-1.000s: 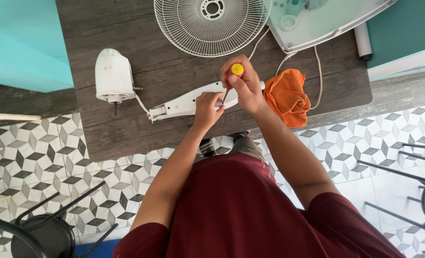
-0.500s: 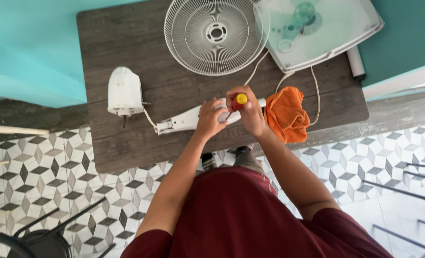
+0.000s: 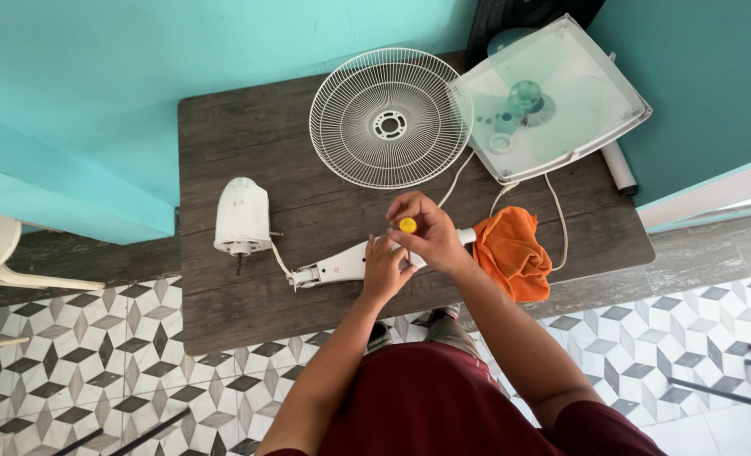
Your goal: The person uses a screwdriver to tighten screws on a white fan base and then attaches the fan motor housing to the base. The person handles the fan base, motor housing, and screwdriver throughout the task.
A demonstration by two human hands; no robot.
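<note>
Where dark wooden table [image 3: 223,127] meets turquoise wall [image 3: 139,67], right hand [image 3: 430,232] fingers closed on screwdriver [image 3: 408,225], left hand [image 3: 386,268] pressing white fan neck [image 3: 333,268], patterned tiles [image 3: 71,355].

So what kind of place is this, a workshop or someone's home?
Probably a home, used for a repair: patterned floor tiles, turquoise walls, and a small wooden table holding a dismantled fan's grille and motor housing.

A round white fan grille [image 3: 390,118] lies on the dark desk [image 3: 223,135] beside a square fan base [image 3: 595,110]; an orange cloth [image 3: 515,253] sits near.
</note>
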